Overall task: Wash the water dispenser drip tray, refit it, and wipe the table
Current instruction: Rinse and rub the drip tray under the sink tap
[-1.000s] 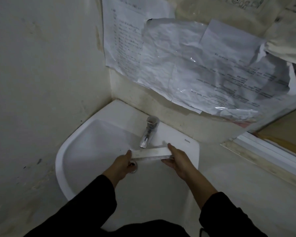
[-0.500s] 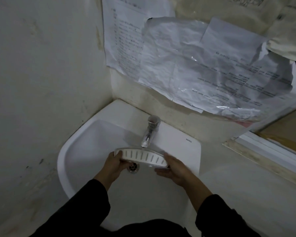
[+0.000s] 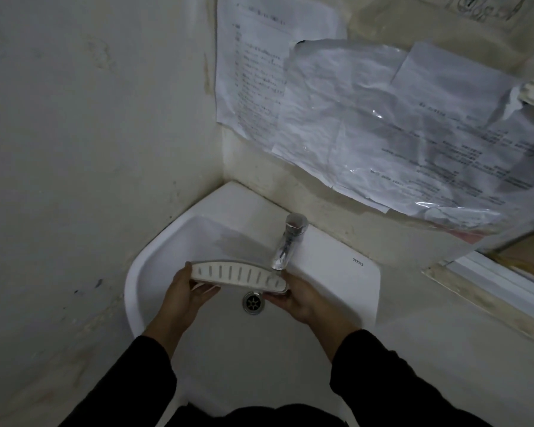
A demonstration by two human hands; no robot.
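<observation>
The white drip tray (image 3: 238,274), a curved piece with several slots along its face, hangs over the basin of a white corner sink (image 3: 154,266). My left hand (image 3: 182,295) grips its left end and my right hand (image 3: 302,298) holds its right end from below. The slotted face points up toward me. The tray's right end lies just under the spout of the chrome tap (image 3: 287,245). No water shows running from the tap. The metal drain (image 3: 253,302) sits just below the tray, between my hands.
Walls close in the sink on the left and at the back. Crumpled plastic-covered papers (image 3: 398,127) hang on the back wall above the tap. A window ledge (image 3: 490,282) runs along the right. My dark sleeves fill the bottom of the view.
The tray has turned from edge-on to slotted face up. It has shifted a little to the left, with both hands still holding its ends.
</observation>
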